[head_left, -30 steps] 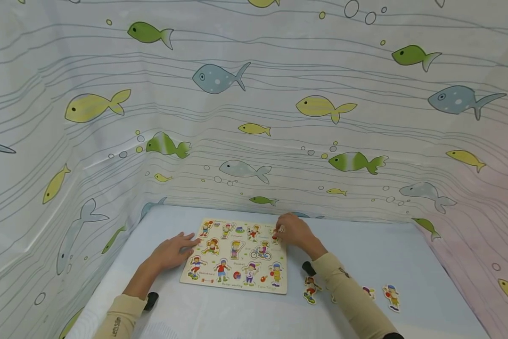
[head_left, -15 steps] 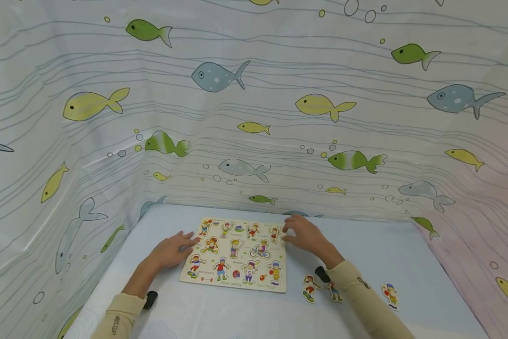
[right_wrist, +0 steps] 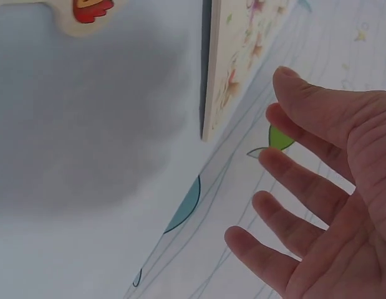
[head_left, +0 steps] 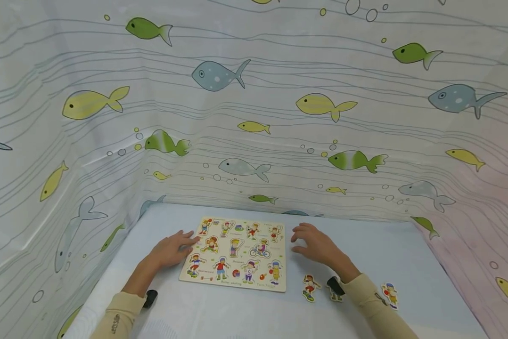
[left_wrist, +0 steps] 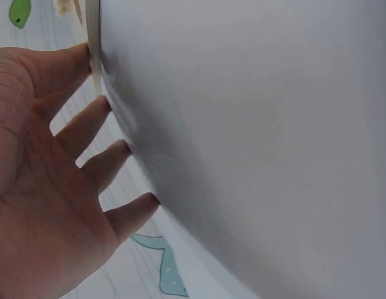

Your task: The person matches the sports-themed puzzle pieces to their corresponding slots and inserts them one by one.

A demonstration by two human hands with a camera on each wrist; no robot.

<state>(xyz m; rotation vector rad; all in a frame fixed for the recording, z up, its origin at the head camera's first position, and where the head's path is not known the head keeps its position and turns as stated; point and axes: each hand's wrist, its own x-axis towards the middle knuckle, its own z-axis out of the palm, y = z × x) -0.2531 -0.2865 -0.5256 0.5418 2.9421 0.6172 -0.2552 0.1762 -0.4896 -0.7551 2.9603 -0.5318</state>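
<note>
hands beside a wooden peg puzzle

the puzzle board (head_left: 236,254) was seen lying flat on the pale blue table (head_left: 406,263), nearer the far edge than the near one, with bare surface left on both its sides. the left hand (head_left: 171,250) was laid flat at the board's left edge, fingers straight and slightly spread, the fingertips (left_wrist: 96,59) touching that edge. the right hand (head_left: 317,245) was held just right of the board, apart from it, fingers relaxed and fanned, nothing gripped. the board was light wood, printed with small sport figures in rows, most slots filled. three loose figure pieces (head_left: 310,287) were scattered on the table near the right forearm. the table was enclosed on the left, far and right sides by a white curtain (head_left: 254,117) printed with fish and bubbles.
</note>
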